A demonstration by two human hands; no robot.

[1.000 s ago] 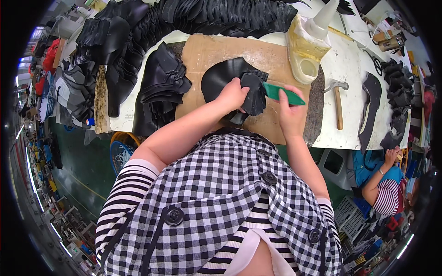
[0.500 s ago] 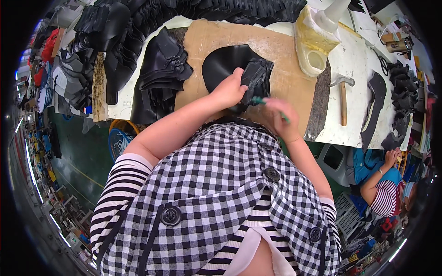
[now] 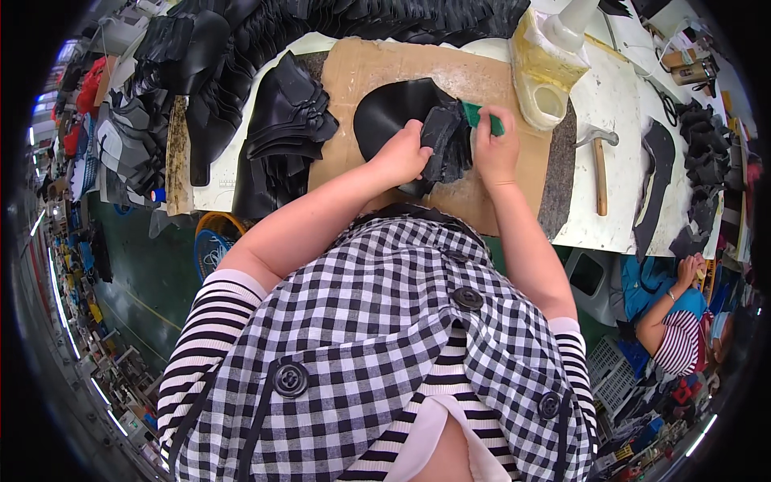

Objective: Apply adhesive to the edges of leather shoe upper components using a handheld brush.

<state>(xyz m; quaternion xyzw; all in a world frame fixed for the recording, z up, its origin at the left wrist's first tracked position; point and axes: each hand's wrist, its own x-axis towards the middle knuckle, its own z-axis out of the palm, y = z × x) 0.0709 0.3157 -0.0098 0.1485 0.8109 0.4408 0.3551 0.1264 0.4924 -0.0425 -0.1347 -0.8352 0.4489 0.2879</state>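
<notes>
My left hand [image 3: 401,154] pinches a fanned stack of black leather pieces [image 3: 444,140], its fingers and thumb closed on the near-left edge. Under and beside that stack lies a wide, rounded black leather piece [image 3: 385,112]. In my right hand [image 3: 496,151], closed fingers grip a flat green brush [image 3: 483,120]; its far-left end meets the upper right edge of the stack. Whether its tip has bristles is too small to tell. Both hands work over a brown cardboard sheet [image 3: 353,68], which has pale smears on it.
A yellowish, glue-crusted container [image 3: 540,80] stands right of the cardboard, with a hammer [image 3: 600,169] farther right. More black pieces are stacked at left [image 3: 285,112] and along the back. A person [image 3: 679,329] sits at the far right.
My right hand has moved up and away from me, carrying the green brush from the stack's near edge to its upper right edge. My left hand stays on the stack.
</notes>
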